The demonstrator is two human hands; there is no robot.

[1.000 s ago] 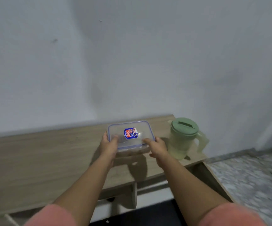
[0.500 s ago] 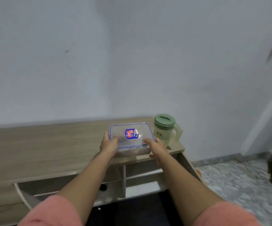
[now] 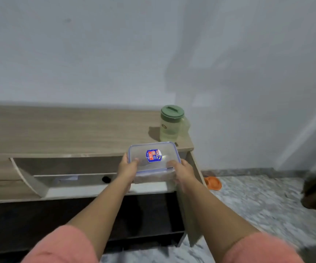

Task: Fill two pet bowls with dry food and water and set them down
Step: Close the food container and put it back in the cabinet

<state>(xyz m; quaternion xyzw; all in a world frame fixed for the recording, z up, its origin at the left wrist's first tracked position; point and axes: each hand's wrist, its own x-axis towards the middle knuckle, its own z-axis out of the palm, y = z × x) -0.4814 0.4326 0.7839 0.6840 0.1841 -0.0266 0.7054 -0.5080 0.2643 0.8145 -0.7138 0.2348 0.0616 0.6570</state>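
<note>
Now we are holding a clear plastic food container (image 3: pixel 154 160) with both hands, in the air in front of the wooden cabinet (image 3: pixel 68 130), just past its front right corner. Its lid is on, with a blue rim and a blue and red sticker (image 3: pixel 153 155) in the middle. What is inside we cannot tell, because the walls are blurred. Our left hand (image 3: pixel 127 168) is gripping the left near side, with the thumb lying on the lid and the other fingers curled under the edge. Our right hand (image 3: pixel 181 170) is gripping the right near side in the same way, thumb on top. Both forearms are reaching forward out of pink sleeves (image 3: pixel 62 245).

Behind the container, a pitcher (image 3: pixel 170 124) with a green lid is standing upright on the right end of the cabinet top, near the grey wall (image 3: pixel 153 54). It is apart from the container. Under the top we are seeing an open shelf (image 3: pixel 73 179). On the marbled floor (image 3: pixel 257 202), just beside the cabinet's right side, an orange bowl (image 3: pixel 213 183) is lying, partly hidden by the cabinet.
</note>
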